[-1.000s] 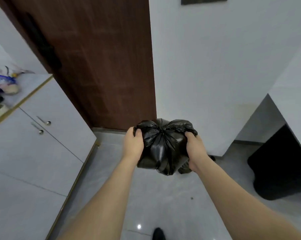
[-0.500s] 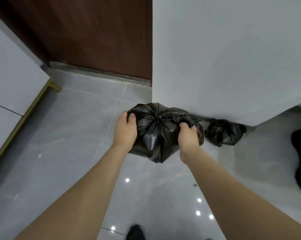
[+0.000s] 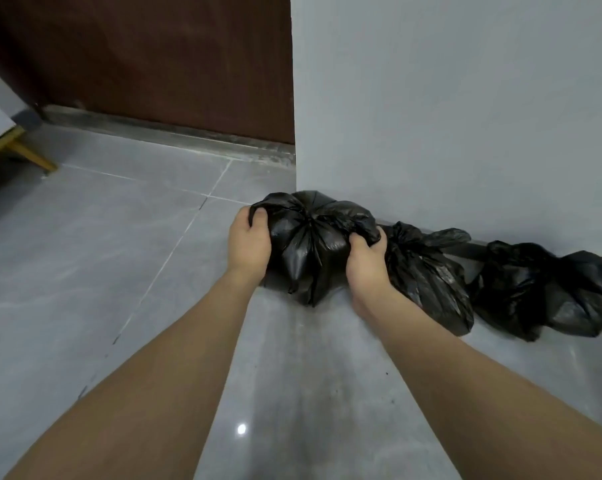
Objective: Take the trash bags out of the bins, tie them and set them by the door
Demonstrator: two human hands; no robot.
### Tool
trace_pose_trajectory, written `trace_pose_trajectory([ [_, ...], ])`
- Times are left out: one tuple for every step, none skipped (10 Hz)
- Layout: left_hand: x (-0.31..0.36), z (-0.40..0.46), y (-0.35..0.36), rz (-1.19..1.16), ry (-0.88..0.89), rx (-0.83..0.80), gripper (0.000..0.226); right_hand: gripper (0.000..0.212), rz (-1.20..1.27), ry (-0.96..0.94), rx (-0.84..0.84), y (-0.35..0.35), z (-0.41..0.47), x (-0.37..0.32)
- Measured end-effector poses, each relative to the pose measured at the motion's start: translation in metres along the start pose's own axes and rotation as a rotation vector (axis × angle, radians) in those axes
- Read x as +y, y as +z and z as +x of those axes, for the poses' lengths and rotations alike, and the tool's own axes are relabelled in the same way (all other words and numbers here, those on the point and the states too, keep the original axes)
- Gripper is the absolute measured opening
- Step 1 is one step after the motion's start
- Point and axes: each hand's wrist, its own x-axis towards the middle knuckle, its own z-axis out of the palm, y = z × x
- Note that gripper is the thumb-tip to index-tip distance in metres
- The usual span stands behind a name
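Left hand [image 3: 249, 239] and right hand [image 3: 365, 259] clenched around a tied, crinkled black plastic trash bag [image 3: 310, 244], beside two more black bags [image 3: 427, 271] along a grey wall [image 3: 448, 98], near a brown wooden door [image 3: 154, 57].

Bare forearms, no sleeves, bare hands

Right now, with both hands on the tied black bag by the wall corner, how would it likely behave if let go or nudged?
The tied black bag is thin, creased film, so probably floppy. The left hand and right hand dent it, suggesting soft, light contents. Its lumpy shape would likely slump, not roll, against the neighbouring bag.
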Motion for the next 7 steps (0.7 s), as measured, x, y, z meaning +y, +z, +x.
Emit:
trace_pose_trajectory([
  [-0.019,0.008,0.011,0.059,-0.021,-0.056,0.027,0.059,-0.009,0.032,0.024,0.0,0.018,0.009],
  [-0.037,0.012,0.015,0.124,-0.093,-0.093,0.032,0.061,-0.018,0.08,0.04,-0.001,0.025,0.016],
  [-0.047,0.015,0.014,0.176,-0.122,-0.089,0.042,0.062,-0.027,0.077,0.052,0.001,0.029,0.02],
  [-0.041,0.013,0.012,0.241,-0.118,-0.088,0.045,0.066,-0.054,0.081,0.03,-0.003,0.025,0.014],
  [-0.029,0.01,0.007,0.389,-0.037,-0.043,0.046,0.067,-0.089,0.1,-0.009,-0.01,0.015,0.0],
  [0.0,-0.008,0.0,0.604,0.085,-0.027,0.046,0.041,-0.054,0.091,-0.055,-0.019,-0.006,-0.022],
  [0.029,-0.035,-0.006,0.72,0.292,-0.058,0.048,0.033,-0.079,0.014,-0.048,-0.033,-0.026,-0.042],
])
